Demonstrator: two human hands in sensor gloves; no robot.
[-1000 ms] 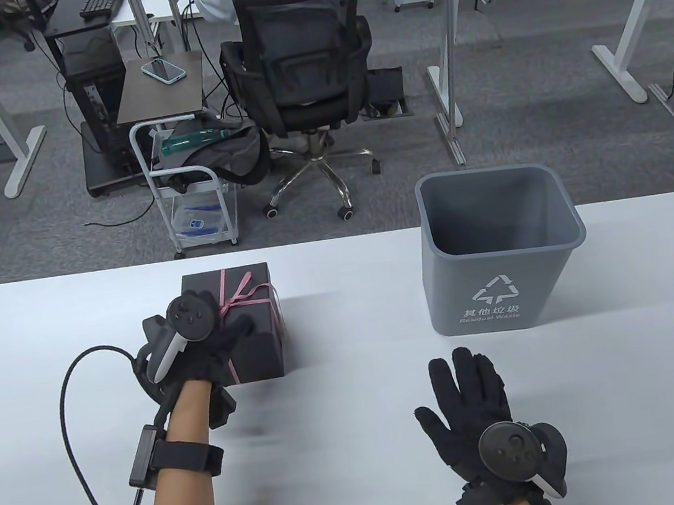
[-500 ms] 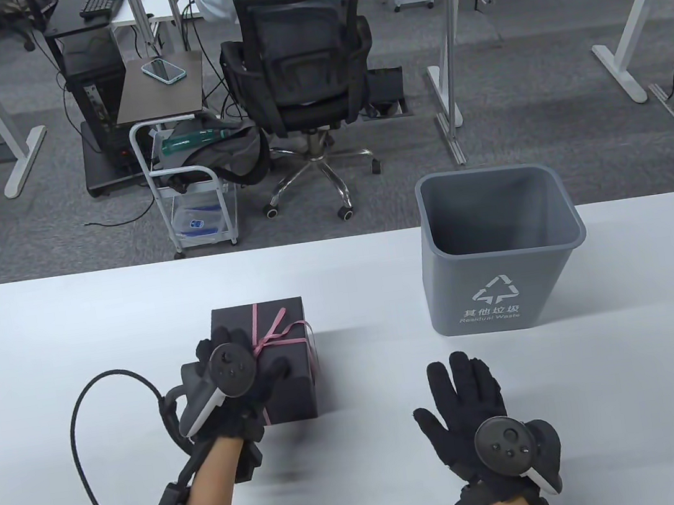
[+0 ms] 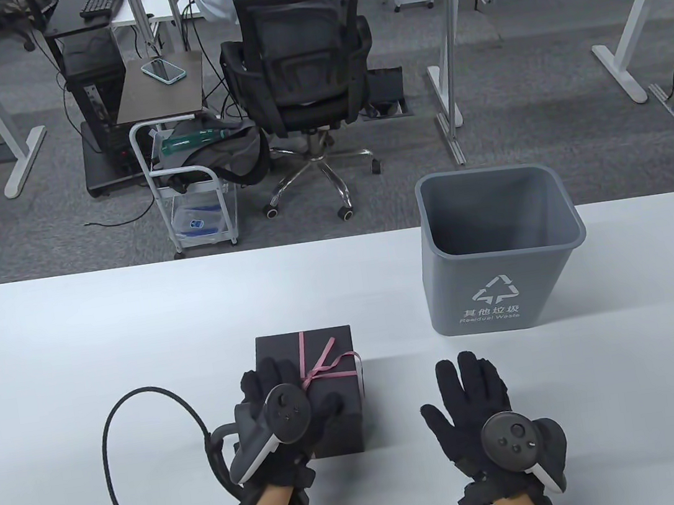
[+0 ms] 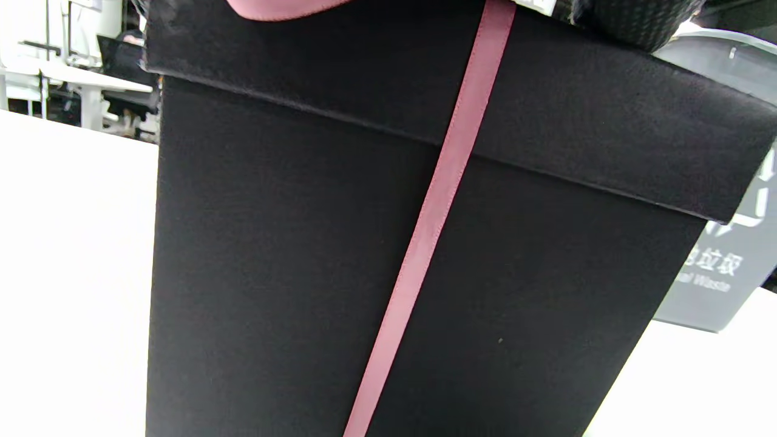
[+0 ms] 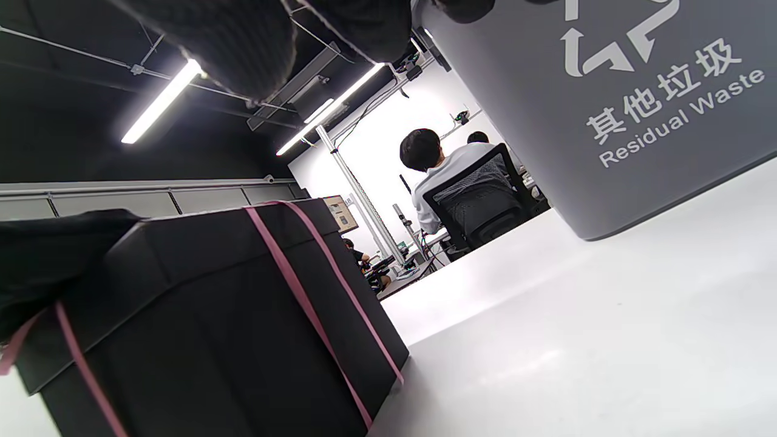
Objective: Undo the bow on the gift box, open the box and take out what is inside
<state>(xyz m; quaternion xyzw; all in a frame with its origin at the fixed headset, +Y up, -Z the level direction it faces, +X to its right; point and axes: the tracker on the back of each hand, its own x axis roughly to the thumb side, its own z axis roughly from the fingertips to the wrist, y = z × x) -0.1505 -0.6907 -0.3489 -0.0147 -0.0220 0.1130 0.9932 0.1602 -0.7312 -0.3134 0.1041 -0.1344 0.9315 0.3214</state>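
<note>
Now, starting at the left, a black cable loops over the white table and runs down toward my left wrist. My left hand sits on top of the black gift box, fingers draped over the lid's near left part and thumb curled down against its front side, so I am gripping the box from above. The lid is on, and the pink ribbon crosses it, its bow tied just beyond my fingers; from the left wrist view the ribbon runs straight down the box's side. The box stands near the table's front edge, left of middle. Just to its right, apart from it, my right hand lies flat on the table, palm down, fingers spread and holding nothing. Beyond that hand stands a grey waste bin, upright, near the table's far edge.
</note>
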